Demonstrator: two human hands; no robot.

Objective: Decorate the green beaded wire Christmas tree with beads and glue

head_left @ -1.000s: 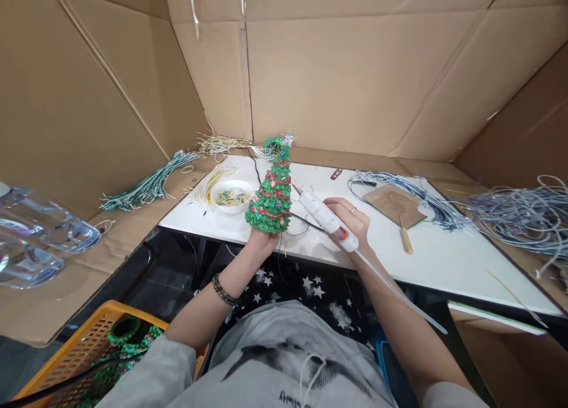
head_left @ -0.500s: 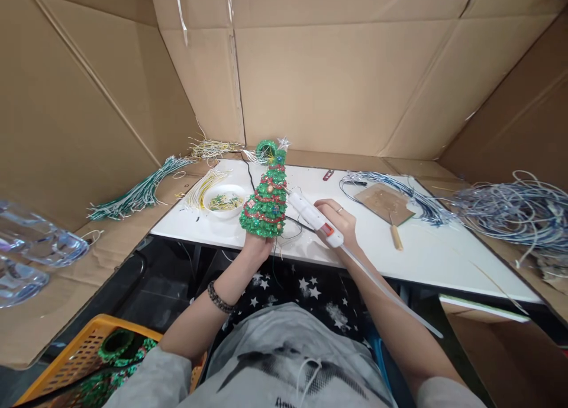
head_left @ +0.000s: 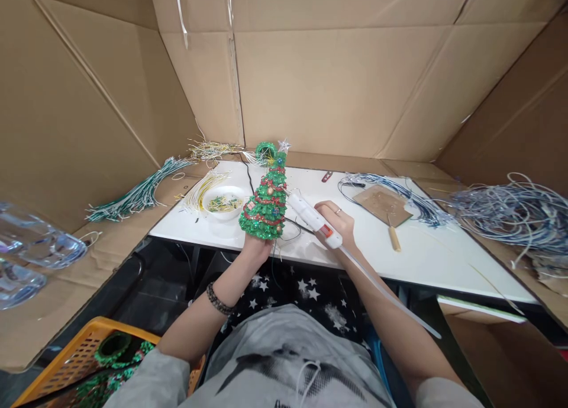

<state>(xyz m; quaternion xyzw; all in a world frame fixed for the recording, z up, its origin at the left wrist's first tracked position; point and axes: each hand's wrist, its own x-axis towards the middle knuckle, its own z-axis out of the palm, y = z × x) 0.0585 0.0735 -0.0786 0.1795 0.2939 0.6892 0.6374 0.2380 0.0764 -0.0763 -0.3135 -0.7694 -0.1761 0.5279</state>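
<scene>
A small green Christmas tree (head_left: 265,204) with red garlands, tiny ornaments and a clear star on top stands upright over the table's front edge. My left hand (head_left: 258,246) holds it from below at the base, with the fingers hidden under or inside it. In my right hand (head_left: 339,223) is a white hot glue gun (head_left: 313,218), gripped by its handle. Its nozzle points at the tree's right side, close to the middle garland; whether it touches I cannot tell. A long clear glue stick (head_left: 390,294) sticks out of the gun's rear, above my right forearm.
On the white table (head_left: 444,266) are a white bowl (head_left: 222,215) of short wire pieces, a wooden-handled tool (head_left: 394,238) and a brown board (head_left: 377,201). Wire bundles (head_left: 142,192) lie left; tangled wires (head_left: 492,212) lie right. An orange basket (head_left: 75,343) holds green trees. Cardboard walls (head_left: 319,88) enclose the table.
The view has shifted very slightly. Both hands, the tree and the glue gun keep nearly the same positions relative to each other.
</scene>
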